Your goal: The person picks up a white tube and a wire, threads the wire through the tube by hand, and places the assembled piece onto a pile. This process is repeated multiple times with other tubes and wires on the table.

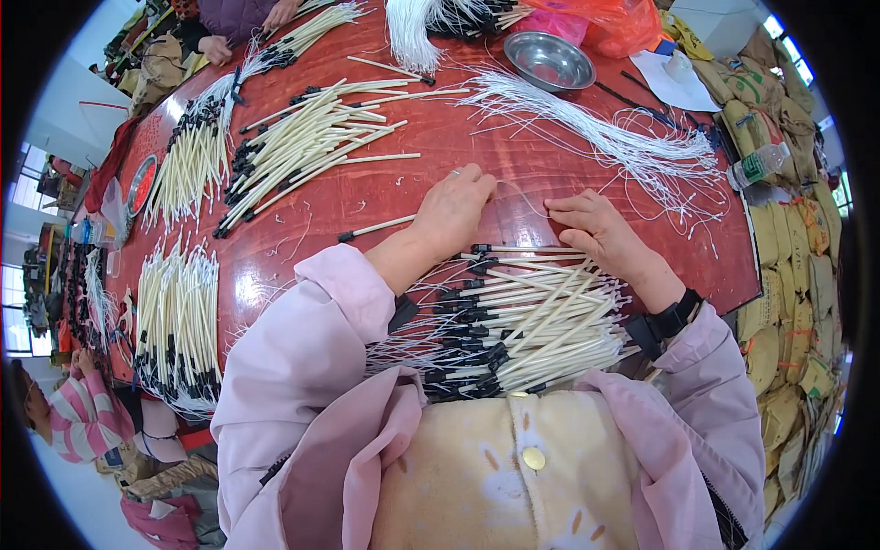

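Observation:
A thin white string [524, 195] curves between my two hands above the red table. My left hand [456, 209] is closed, its fingertips pinching one end of the string. The fingers of my right hand [594, 227] are pressed together at the string's other end. A cream stick with a black end [378, 227] comes out from under my left wrist; its other end is hidden by the hand. Just below my hands lies a pile of cream sticks [541, 316] with black ends and white strings trailing left.
More stick bundles [307, 147] lie at the upper left, with another stack [176, 321] at the left. White strings [596, 128] spread at the upper right near a metal bowl [550, 62]. A plastic bottle [761, 165] is by the right edge. Other people sit around the table [440, 119].

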`<state>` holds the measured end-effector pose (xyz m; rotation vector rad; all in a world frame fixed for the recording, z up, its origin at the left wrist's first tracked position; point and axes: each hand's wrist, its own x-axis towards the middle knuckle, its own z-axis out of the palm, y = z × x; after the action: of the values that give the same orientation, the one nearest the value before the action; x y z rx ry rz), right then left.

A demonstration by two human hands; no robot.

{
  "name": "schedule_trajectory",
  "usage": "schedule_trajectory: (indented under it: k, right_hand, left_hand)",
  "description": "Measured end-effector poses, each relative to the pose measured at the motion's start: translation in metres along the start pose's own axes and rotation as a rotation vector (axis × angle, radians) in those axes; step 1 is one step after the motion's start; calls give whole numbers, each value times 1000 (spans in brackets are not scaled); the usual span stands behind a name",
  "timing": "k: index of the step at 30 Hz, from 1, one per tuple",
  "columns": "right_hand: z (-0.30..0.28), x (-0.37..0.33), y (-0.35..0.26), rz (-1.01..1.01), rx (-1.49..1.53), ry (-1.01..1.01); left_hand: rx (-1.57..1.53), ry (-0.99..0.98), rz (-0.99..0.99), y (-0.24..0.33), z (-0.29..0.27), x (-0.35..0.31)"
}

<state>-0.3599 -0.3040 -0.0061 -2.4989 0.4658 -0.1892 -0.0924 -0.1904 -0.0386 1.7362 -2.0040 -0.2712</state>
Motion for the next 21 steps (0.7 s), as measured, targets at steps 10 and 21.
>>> schedule_trajectory:
  k: [10,21]
  right_hand:
    - [1,0,2,-42,-54,15]
    - [0,-2,-15,-35,-203,-47]
  left_hand:
    - [-20,22,120,-5,1,-4]
    - [11,-66,-23,-15,-25,-32]
